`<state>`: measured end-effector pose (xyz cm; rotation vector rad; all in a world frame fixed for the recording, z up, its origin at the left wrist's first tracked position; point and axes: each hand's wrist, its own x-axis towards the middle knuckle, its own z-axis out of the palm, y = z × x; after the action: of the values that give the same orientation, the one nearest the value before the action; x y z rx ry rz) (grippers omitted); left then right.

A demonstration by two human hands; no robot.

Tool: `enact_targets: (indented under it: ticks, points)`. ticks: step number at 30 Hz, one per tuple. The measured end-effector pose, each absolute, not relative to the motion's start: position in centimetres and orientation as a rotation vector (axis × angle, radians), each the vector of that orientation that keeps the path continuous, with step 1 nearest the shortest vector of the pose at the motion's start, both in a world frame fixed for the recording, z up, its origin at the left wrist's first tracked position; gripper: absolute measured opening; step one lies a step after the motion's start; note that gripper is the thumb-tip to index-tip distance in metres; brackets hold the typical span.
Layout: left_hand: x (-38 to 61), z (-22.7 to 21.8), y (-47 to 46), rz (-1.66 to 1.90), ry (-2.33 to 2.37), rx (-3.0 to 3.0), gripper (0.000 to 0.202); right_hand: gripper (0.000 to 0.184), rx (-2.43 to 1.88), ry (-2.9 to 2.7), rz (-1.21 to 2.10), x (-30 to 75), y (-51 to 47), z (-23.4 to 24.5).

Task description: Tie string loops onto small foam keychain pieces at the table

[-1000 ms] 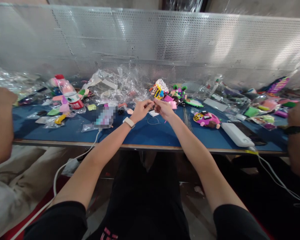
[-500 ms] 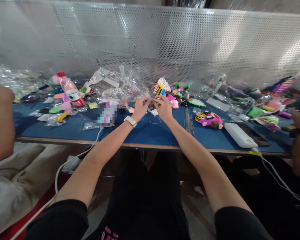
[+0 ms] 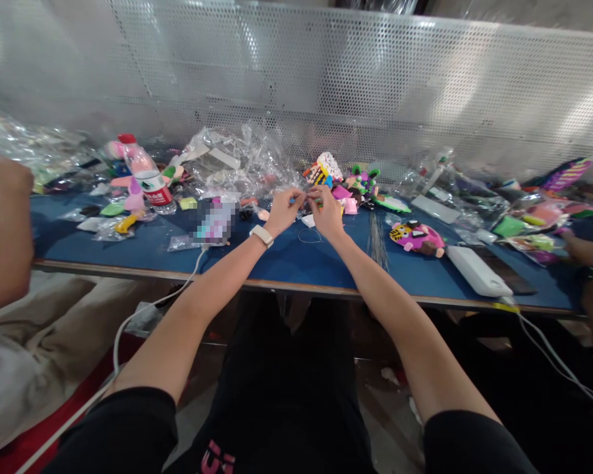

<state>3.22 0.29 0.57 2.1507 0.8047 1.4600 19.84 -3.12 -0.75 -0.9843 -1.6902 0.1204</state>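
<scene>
My left hand [image 3: 284, 212] and my right hand [image 3: 327, 212] meet above the middle of the blue table, fingertips close together. Both are closed in a pinch. What they hold is too small to make out; a speck of blue shows at the left fingertips. Below them a thin wire loop [image 3: 310, 236] lies on the table. Just beyond my right hand sits a clay figure with a white speckled top [image 3: 327, 164], beside a green and black clay piece [image 3: 364, 176]. A bundle of thin wires [image 3: 377, 240] lies right of my right hand.
Crumpled clear plastic bags [image 3: 247, 158] lie along the perforated metal panel [image 3: 286, 72]. On the left stand a red-capped bottle [image 3: 153, 184] and a blurred-out device [image 3: 215, 224] on a cable. To the right are a pink clay figure [image 3: 416, 237] and a white power bank [image 3: 479, 271]. Other people's arms [image 3: 4, 230] flank me.
My hands stay together in nearly the same place, with the fingers slightly shifted. The whole view has moved a little; the co-worker's hand at right has shifted slightly.
</scene>
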Motion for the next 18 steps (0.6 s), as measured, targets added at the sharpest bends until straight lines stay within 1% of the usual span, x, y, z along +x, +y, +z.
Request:
enact_targets:
  ticks: [8, 12, 15, 18]
  points:
    - [2.7, 1.0, 0.2, 1.409, 0.885, 2.371, 0.035, 0.04, -0.967, -1.532, 0.478, 19.5, -1.5, -1.5]
    - [2.6, 0.8, 0.2, 1.409, 0.855, 2.365, 0.032, 0.047, -0.915, -1.527, 0.669, 19.5, -1.2, -1.5]
    - [2.7, 0.8, 0.2, 1.4, 0.868, 2.329, 0.029, 0.055, -0.908, -1.582, 0.617, 19.8, -1.6, -1.3]
    - [2.8, 0.8, 0.2, 1.403, 0.884, 2.315, 0.025, 0.059, -0.927, -1.629, 0.522, 19.9, -2.1, -1.0]
